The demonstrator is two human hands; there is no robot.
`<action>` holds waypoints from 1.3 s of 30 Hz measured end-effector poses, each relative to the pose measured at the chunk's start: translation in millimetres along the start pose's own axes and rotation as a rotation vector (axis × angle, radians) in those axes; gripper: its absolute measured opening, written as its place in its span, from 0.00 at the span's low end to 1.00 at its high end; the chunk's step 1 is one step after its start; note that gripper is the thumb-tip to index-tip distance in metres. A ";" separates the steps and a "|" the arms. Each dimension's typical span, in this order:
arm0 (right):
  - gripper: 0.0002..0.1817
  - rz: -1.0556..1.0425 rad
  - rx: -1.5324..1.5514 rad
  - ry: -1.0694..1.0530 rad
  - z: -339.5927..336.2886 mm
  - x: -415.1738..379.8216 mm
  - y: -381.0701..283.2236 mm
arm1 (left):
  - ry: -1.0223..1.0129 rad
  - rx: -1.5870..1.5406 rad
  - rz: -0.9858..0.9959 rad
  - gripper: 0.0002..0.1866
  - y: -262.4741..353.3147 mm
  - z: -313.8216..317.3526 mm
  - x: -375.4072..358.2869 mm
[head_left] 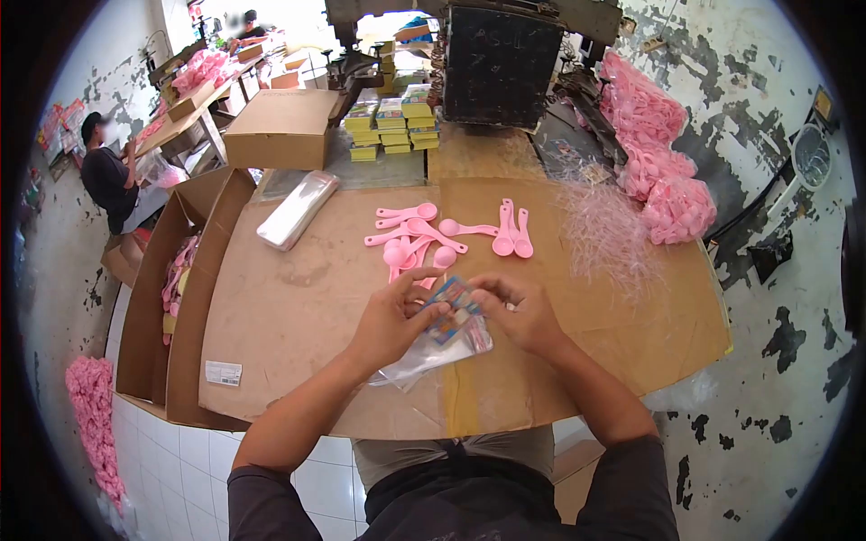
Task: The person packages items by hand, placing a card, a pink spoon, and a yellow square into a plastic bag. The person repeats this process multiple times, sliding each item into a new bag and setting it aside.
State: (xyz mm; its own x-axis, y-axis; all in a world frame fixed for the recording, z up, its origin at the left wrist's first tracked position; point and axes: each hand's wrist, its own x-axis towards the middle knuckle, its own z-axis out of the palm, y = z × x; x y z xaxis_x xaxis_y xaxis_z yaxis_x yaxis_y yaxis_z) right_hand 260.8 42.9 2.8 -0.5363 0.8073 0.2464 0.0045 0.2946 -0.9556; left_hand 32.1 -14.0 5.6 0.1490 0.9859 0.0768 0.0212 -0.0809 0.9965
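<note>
Between my two hands, above the front of the cardboard-covered table, is a small printed card (454, 311) with blue and other colours. My left hand (397, 316) grips its left side between thumb and fingers. At the card's right edge, the closed fingers of my right hand (519, 311) pinch it; their tips are partly hidden. Clear plastic bags (424, 362) lie under and just in front of my hands. Beyond them is a loose group of pink measuring spoons (419, 227), with several more pink spoons (512, 233) a little to the right.
A stack of clear bags (298, 209) lies at left. Piles of yellow-edged cards (393, 126) and a closed carton (281, 126) stand behind. An open carton (194, 307) borders the table's left side. Pink spoon bundles (677, 207) and plastic strands (604, 234) occupy the right. A person (113, 176) is at far left.
</note>
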 end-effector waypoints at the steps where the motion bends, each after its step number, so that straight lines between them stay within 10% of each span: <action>1: 0.14 -0.093 -0.177 -0.076 -0.7 -1.5 -5.9 | 0.001 -0.017 -0.018 0.24 -1.3 -1.4 -0.5; 5: 0.13 -0.287 -0.357 -0.218 -8.6 2.5 -8.6 | -0.005 0.040 0.040 0.20 -9.5 -1.7 1.0; 10: 0.12 -0.108 -0.282 0.252 -72.6 -0.7 -59.2 | 0.041 0.009 0.004 0.17 -9.6 -5.0 2.0; 19: 0.11 0.725 -0.725 -0.482 -118.8 -90.1 -81.1 | 0.008 0.033 0.005 0.15 -8.6 -7.3 2.4; 25: 0.13 -0.132 -0.991 0.492 -148.3 -87.2 -51.9 | -0.014 -0.034 0.003 0.13 -8.3 -3.8 3.0; 33: 0.16 -0.100 -0.969 0.016 -104.9 -17.7 -17.2 | -0.054 -0.059 -0.046 0.11 -9.6 -10.3 6.0; 39: 0.17 0.110 -1.019 0.279 -95.1 64.6 43.6 | -0.036 -0.147 -0.016 0.12 -12.0 -11.7 5.5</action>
State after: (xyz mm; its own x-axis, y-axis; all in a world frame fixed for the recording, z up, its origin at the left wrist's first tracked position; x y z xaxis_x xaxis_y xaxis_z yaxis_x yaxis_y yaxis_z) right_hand 306.6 156.5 -7.5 -0.2777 0.9063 0.3187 0.8154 0.3978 -0.4205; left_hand 21.0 -5.9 -5.6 0.1853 0.9807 0.0624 -0.1211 -0.0402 0.9918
